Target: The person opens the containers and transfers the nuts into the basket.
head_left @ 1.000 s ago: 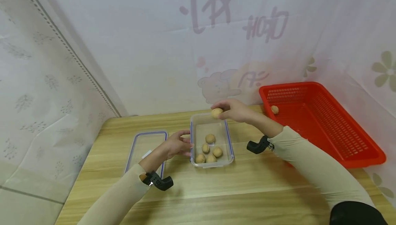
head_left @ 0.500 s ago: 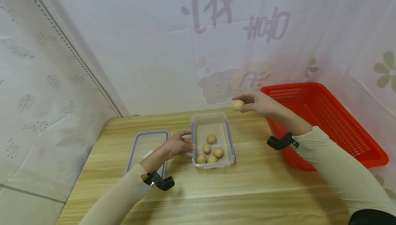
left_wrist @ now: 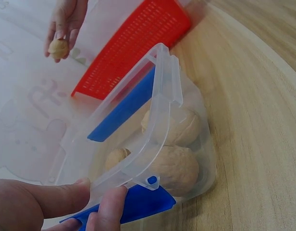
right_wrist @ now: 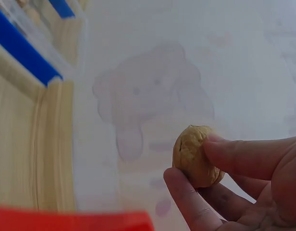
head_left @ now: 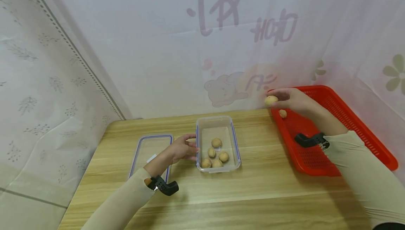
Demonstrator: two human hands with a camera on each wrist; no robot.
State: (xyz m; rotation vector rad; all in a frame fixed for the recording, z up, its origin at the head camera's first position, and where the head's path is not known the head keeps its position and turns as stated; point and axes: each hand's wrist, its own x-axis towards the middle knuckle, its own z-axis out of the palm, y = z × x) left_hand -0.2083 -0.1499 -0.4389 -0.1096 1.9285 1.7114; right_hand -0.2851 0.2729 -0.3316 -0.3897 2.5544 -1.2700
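Observation:
My right hand (head_left: 294,100) pinches a walnut (right_wrist: 195,156) between thumb and fingers, up over the left rim of the red basket (head_left: 289,145). Below it, another walnut (head_left: 283,114) lies inside the basket. My left hand (head_left: 183,148) rests against the left side of a clear plastic box (head_left: 218,119), its fingers (left_wrist: 111,204) touching the blue latch flap (left_wrist: 145,204) and the thumb near the rim. Several walnuts (head_left: 223,157) lie in the near half of the box.
A clear lid (head_left: 153,136) with a blue seal lies on the wooden table (head_left: 218,202), partly under the left forearm. A printed white curtain (head_left: 158,47) hangs behind the table, close to its back edge.
My right hand has carried the walnut rightward from over the box's far end to the basket's left rim. The left hand stays at the box, and the walnuts in it lie as before.

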